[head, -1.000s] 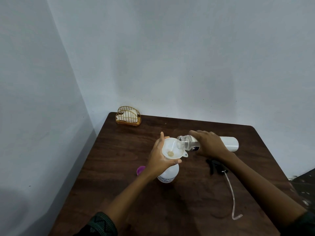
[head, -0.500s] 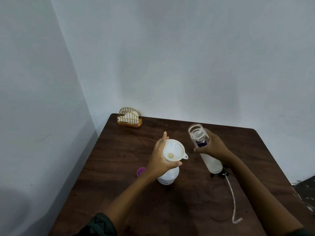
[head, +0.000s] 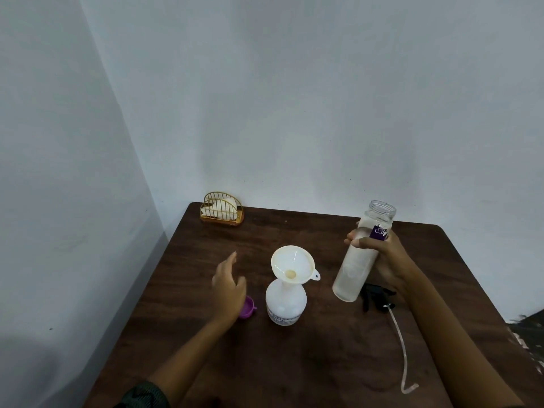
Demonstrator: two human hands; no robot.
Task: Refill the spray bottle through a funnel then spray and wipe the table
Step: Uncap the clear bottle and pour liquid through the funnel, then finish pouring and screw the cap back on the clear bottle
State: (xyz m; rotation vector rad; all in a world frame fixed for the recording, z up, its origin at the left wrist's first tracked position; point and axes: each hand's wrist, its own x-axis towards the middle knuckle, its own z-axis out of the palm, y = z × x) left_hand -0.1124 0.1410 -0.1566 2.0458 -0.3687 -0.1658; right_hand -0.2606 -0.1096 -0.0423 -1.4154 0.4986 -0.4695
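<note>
Head view:
Spray bottle (head: 286,303): upright mid-table, funnel (head: 293,265) seated in its neck, so it can take liquid unaided.
Right hand (head: 379,254): wrapped around clear refill bottle (head: 363,251), mouth up, apparently to stop the pour.
Left hand (head: 229,285): spread, empty, just left of funnel, over purple cap (head: 246,309).
Trigger head (head: 375,295): lying right, tube trailing; likely refitted next.

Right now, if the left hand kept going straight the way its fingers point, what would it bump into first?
Probably nothing nearby: the left hand points up the bare table, roughly toward the napkin holder at the far corner, well left of the funnel. Depth is unclear.
</note>
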